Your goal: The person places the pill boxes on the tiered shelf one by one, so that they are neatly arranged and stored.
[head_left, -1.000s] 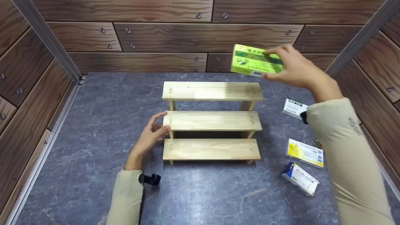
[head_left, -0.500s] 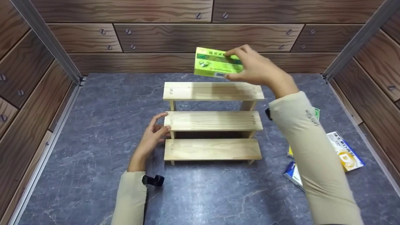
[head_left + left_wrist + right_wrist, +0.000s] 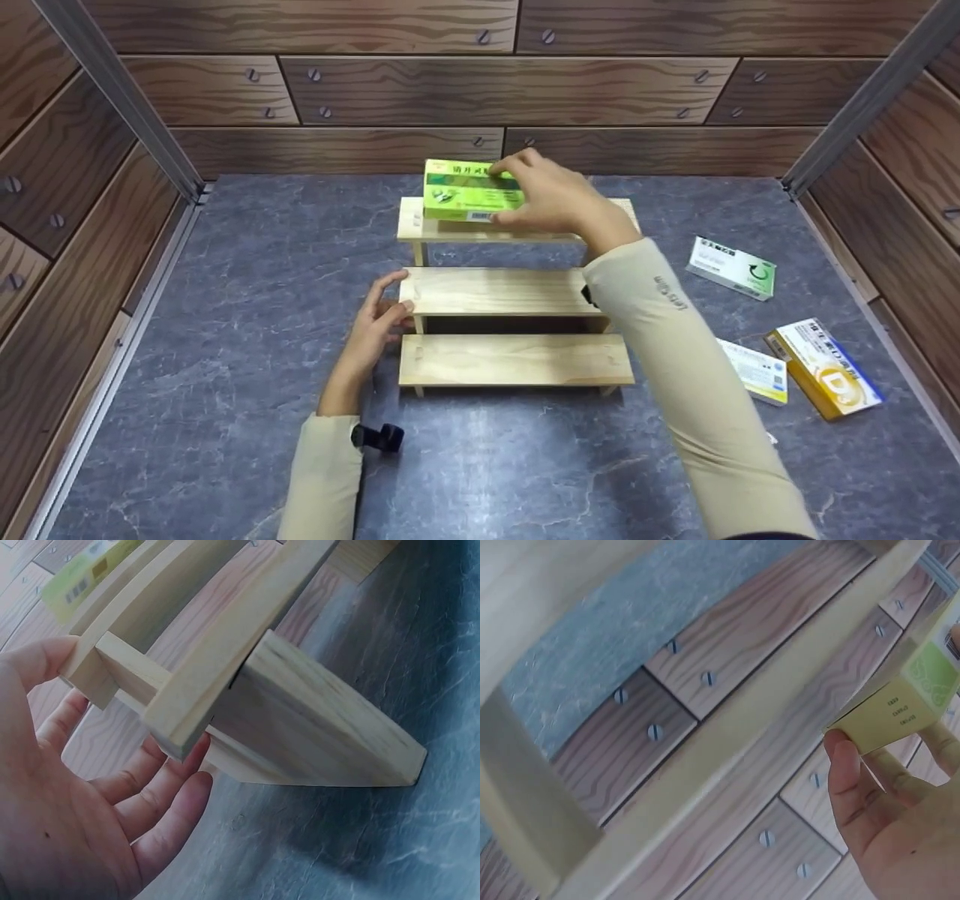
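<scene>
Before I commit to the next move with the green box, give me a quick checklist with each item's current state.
1. Green box gripped: ok, the right hand has thumb and fingers on it.
2. Wooden stand upright on the marbled surface: ok.
3. Left hand at the stand: ok, it holds the left end of the middle tier.
4. Top tier fully visible: not ok, box and hand hide much of it.
5. Box touching the top tier: cannot tell, it overlaps the tier in the head view.
6. White-and-green box and orange-and-white box clear of the stand: ok, both lie to its right.
</scene>
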